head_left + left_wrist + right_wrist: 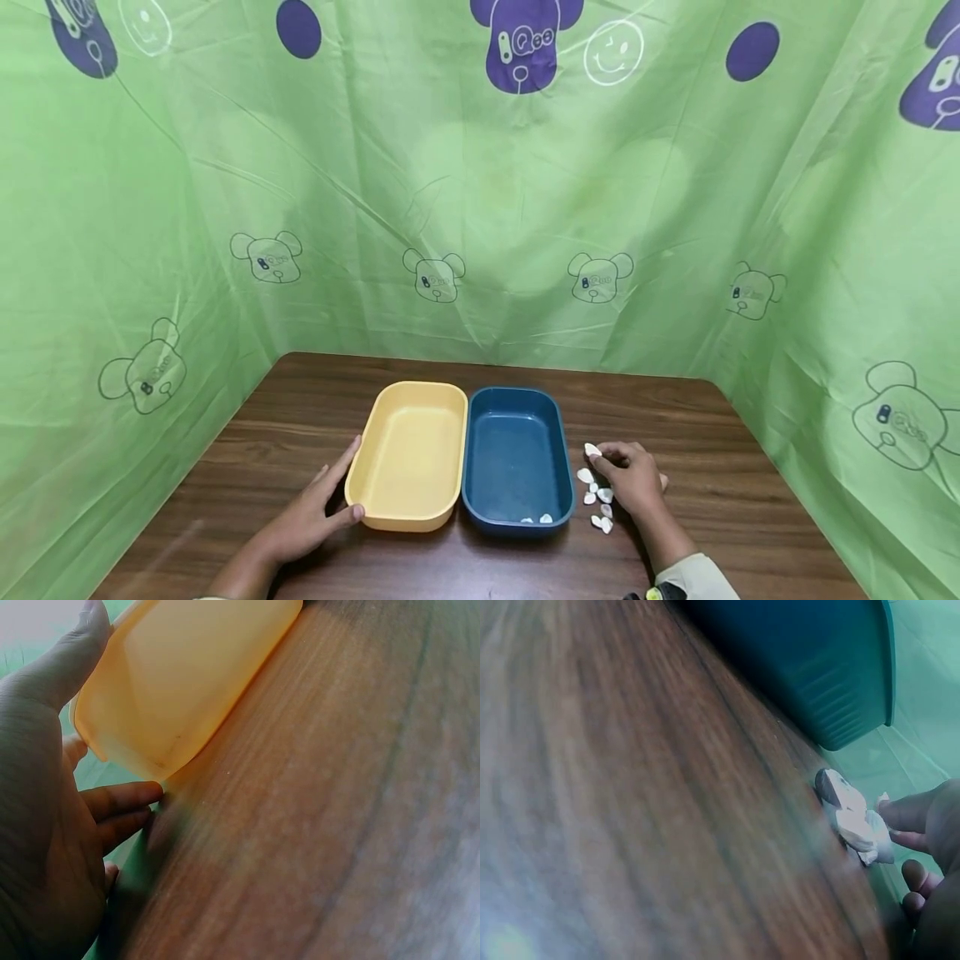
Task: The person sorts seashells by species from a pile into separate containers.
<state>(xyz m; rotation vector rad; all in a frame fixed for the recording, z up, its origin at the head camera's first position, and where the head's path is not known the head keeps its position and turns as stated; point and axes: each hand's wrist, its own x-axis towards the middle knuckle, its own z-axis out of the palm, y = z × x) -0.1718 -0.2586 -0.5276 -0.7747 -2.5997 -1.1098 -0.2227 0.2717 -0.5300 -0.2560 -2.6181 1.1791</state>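
Note:
In the head view, my left hand (303, 518) rests at the near left corner of a yellow plastic tub (405, 525). Its thumb lies at the near rim and its straight fingers spread along the left wall. The left wrist view shows that hand (67, 795) beside the tub's wall (187, 675). To the right of a dark blue tub (517, 467), my right hand (632, 479) pinches a white pebble (592, 450) between thumb and forefinger. Several more white pebbles (605, 495) lie scattered on the table by it; in the right wrist view some pebbles (855, 829) overlap near the fingertips.
The two tubs stand side by side on a dark wooden table (300, 425). A few white pebbles (545, 518) lie inside the blue tub at its near end. Green printed curtain (495, 183) hangs behind the table and along both sides.

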